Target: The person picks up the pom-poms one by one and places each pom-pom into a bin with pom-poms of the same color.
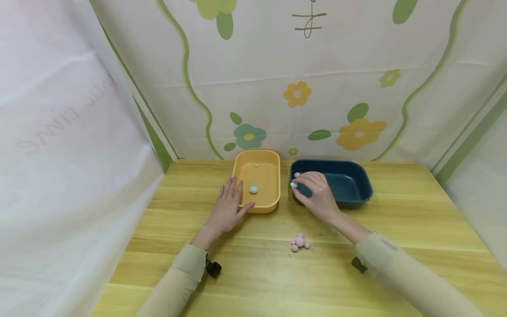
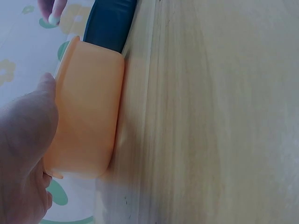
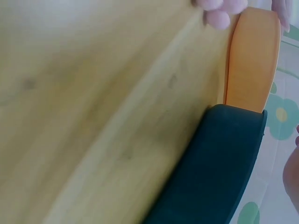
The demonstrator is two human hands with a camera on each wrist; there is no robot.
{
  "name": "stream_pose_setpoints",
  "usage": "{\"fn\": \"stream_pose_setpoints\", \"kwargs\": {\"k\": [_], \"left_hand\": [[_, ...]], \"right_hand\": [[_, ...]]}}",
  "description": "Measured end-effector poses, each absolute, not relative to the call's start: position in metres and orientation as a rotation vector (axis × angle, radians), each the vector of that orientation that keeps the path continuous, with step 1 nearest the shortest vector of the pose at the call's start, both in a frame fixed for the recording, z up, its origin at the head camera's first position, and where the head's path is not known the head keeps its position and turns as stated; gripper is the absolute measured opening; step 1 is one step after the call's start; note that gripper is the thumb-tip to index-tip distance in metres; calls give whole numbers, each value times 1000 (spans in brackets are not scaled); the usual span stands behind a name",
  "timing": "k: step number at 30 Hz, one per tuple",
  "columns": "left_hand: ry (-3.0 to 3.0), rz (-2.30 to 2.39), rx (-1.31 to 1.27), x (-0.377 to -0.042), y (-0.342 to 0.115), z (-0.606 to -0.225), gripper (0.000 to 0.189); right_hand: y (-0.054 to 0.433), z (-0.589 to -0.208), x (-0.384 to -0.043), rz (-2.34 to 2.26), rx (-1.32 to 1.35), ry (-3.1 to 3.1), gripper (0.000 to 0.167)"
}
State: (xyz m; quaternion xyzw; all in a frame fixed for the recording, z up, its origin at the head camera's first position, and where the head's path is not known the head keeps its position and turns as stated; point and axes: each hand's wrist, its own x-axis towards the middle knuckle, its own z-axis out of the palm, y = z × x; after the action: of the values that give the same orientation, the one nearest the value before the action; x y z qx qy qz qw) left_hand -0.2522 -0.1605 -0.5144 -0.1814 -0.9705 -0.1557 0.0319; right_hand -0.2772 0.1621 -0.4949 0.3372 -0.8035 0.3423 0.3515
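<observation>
My left hand (image 1: 225, 209) rests on the near left rim of the orange-yellow tray (image 1: 261, 210), its fingers spread and mostly straight. Inside that tray lie a larger pale mint ball (image 1: 253, 189) and a tiny one (image 1: 256, 165). Over the left end of the dark blue tray (image 1: 348, 204), my right hand (image 1: 318, 196) pinches a small pale mint ball (image 1: 294, 185) between thumb and fingertips. Just behind those fingertips shows a pink ball (image 1: 297, 175), partly hidden. The left wrist view also catches the pinched mint ball (image 2: 53, 19) above the trays.
A cluster of pink balls (image 1: 300, 242), one larger with several small ones touching it, sits on the wooden table (image 1: 269, 281) in front of the trays. A flower-printed curtain (image 1: 257, 101) hangs behind the table, and white cloth (image 1: 79, 176) hangs at the left.
</observation>
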Motion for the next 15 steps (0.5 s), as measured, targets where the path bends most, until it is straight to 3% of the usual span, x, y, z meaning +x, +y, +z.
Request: {"fn": "stream_pose_setpoints", "kwargs": {"k": [15], "left_hand": [[-2987,-504,-564,-254,-163,-515,92]], "right_hand": [[123,-488,-306,855,864,-2146,15]]}}
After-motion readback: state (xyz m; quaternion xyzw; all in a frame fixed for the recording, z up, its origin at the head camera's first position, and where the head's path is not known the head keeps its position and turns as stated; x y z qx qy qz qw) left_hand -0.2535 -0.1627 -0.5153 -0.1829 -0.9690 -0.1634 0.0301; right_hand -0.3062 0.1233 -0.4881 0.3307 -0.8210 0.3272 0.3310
